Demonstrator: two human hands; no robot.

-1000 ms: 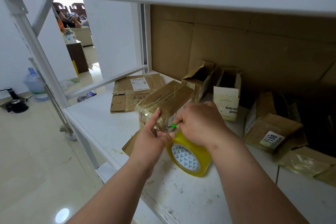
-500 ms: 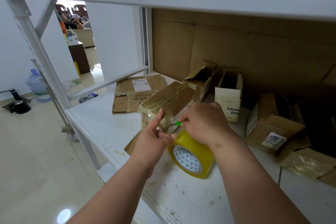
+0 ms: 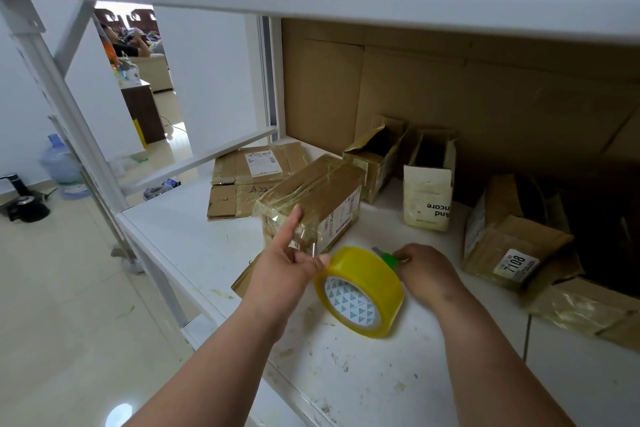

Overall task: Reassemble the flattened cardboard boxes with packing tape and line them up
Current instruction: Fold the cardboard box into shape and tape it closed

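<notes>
taping the end of a rebuilt box

left hand (image 3: 284,267) presses the taped box (image 3: 311,201) end with a straight forefinger while thumb and other fingers touch the tape roll (image 3: 360,291). right hand (image 3: 427,269) is curled round a small green cutter (image 3: 389,257). box sits mid-shelf (image 3: 194,236), roll just in front. judgement: keep the strip flat, smooth it before cutting. box is glossy with wrinkled film; roll is yellow, round, white patterned core. flattened cardboard (image 3: 249,177) lies behind, open boxes (image 3: 429,191) to the right.
</notes>
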